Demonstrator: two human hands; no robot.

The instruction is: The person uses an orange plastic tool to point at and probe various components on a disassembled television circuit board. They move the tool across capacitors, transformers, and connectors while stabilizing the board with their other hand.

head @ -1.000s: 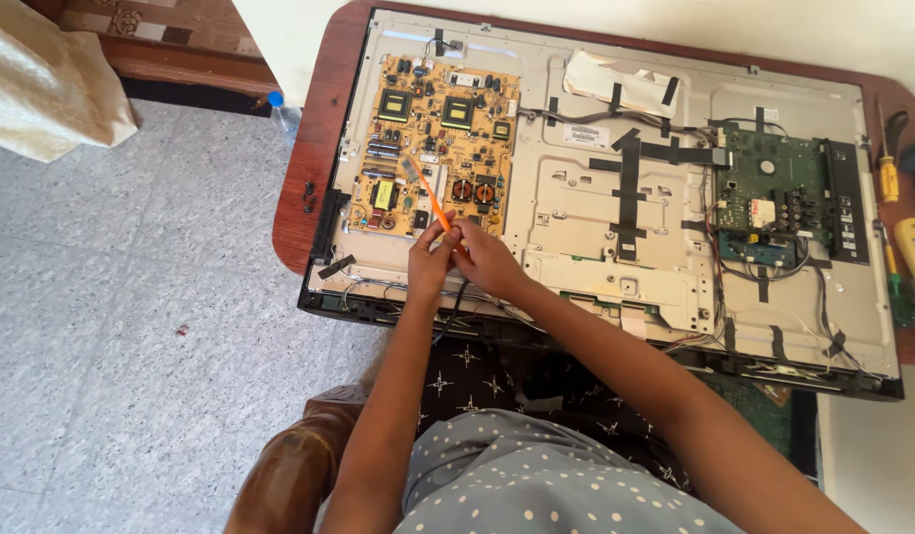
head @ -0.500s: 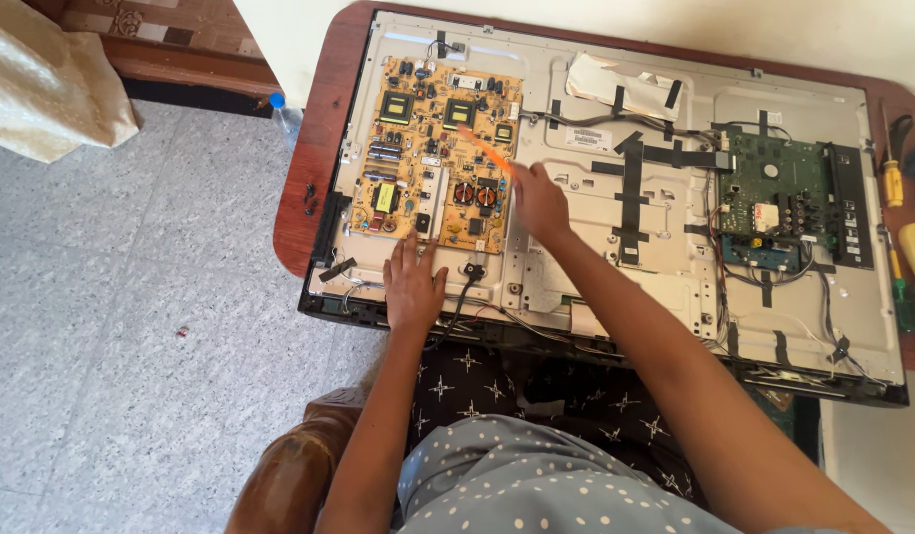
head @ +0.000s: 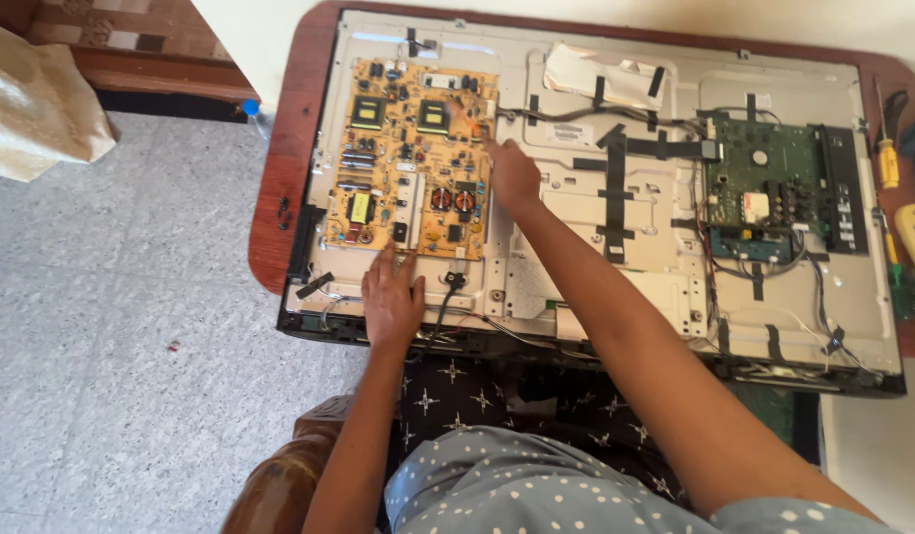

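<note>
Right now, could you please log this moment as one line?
left hand: flat on panel | right hand: at orange board edge

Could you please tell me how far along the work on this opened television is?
Done: the back cover is off, baring the metal chassis. In hand: the right hand reaches the yellow power board's upper right edge, while the left hand rests flat below it. Left: both that board and the green board remain mounted.

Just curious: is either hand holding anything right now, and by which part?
Left hand rests flat, empty, below the yellow board. Right hand reaches its right edge; whether it holds anything cannot be told.
</note>
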